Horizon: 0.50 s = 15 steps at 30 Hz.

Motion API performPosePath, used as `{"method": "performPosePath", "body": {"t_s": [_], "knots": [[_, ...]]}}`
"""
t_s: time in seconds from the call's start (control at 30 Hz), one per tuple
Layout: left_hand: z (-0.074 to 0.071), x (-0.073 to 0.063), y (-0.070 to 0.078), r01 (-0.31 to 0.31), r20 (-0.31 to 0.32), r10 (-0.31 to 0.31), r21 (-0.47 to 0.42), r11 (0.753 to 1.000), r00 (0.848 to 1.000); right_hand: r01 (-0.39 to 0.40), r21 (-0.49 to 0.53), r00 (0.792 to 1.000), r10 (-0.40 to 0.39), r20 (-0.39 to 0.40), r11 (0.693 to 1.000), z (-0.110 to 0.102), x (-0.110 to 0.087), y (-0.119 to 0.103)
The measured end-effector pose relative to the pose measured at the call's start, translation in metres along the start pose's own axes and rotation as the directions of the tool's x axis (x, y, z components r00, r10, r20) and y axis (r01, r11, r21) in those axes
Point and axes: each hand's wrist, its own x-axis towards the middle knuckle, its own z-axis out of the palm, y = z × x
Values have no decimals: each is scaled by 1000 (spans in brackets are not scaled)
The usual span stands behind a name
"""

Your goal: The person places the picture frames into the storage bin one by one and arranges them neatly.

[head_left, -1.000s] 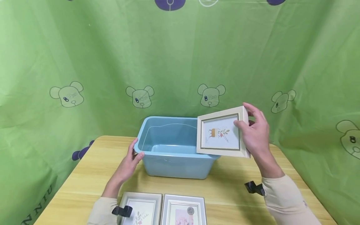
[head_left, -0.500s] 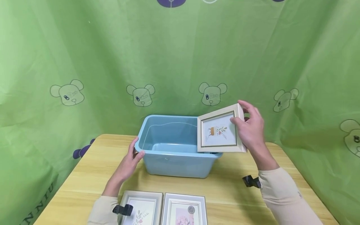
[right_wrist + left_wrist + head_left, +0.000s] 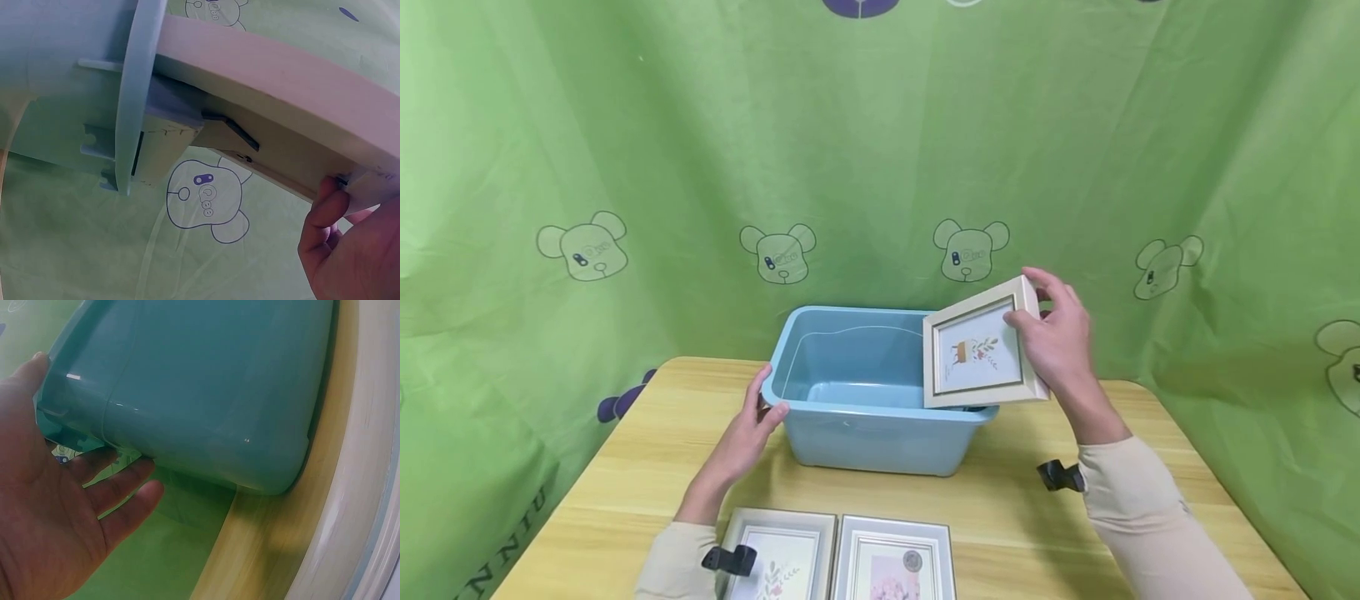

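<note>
A light-blue plastic tub [image 3: 880, 442] stands on the wooden table. My left hand [image 3: 741, 446] holds its left rim corner, the thumb on the near side and the fingers beneath the rim in the left wrist view. My right hand [image 3: 1060, 342] grips a cream picture frame [image 3: 932, 362] by its right edge, thumb on the front, fingers behind. The frame leans tilted over the tub's right end, its lower left part across the opening. In the right wrist view the frame's brown back [image 3: 294, 156] shows, with a pale block-like end [image 3: 165, 140] under it beside the rim.
Two silvery picture frames, a left one [image 3: 778, 522] and a right one [image 3: 895, 529], lie side by side at the table's near edge. The wooden table [image 3: 1015, 500] extends around the tub. A green curtain [image 3: 880, 150] with bear faces hangs close behind.
The right hand and its picture frame have shifted slightly left, further over the tub, with the frame's right side now a little higher. The left hand stays on the rim.
</note>
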Motion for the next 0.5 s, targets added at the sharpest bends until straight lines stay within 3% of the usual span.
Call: {"method": "performPosePath", "body": {"t_s": [0.37,0.5], "knots": [[-2,0,2,2,7,-2,-10,1000,1000,-1,-102,996,10,86,995,15,10,-3],[-5,-6,21,38,32,-37,-11,999,999,8,-153,994,9,109,988,22,13,-3]]}}
